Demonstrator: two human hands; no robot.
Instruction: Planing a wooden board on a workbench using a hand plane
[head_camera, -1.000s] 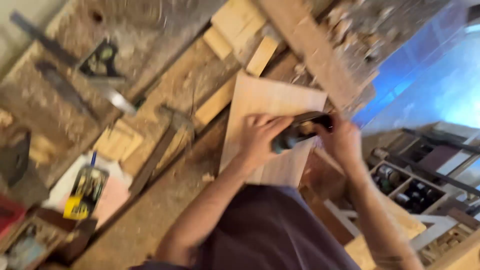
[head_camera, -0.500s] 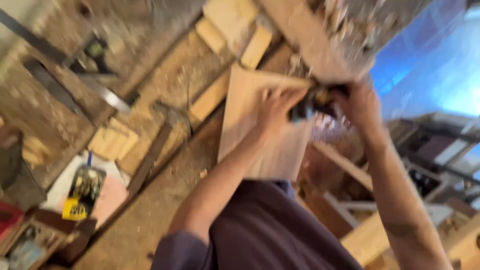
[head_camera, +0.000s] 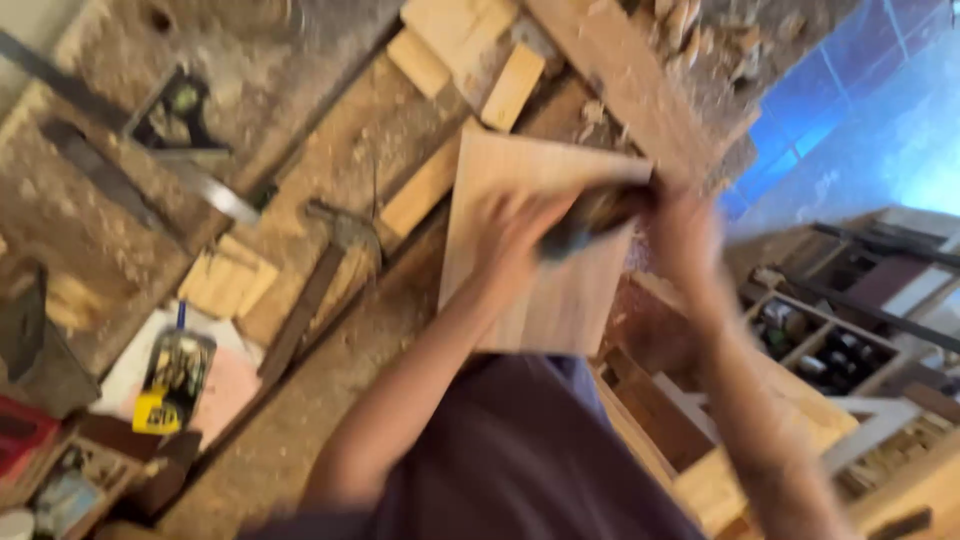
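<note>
Over the last second I see both hands carry the dark tool (head_camera: 590, 215) up the pale board (head_camera: 545, 245), from near its middle to close under its top edge. The left hand (head_camera: 515, 235) has slid up the board with it, and the right hand (head_camera: 685, 235) now sits off the board's right edge, under the slanted plank (head_camera: 620, 90). My view has swung too: the board and the arms fill more of the picture, the square (head_camera: 180, 135) and the hammer (head_camera: 320, 290) on the worktop (head_camera: 330, 160) have drifted, and more of the shelves (head_camera: 840, 330) at the right has come in. Everything is more blurred than before.
</note>
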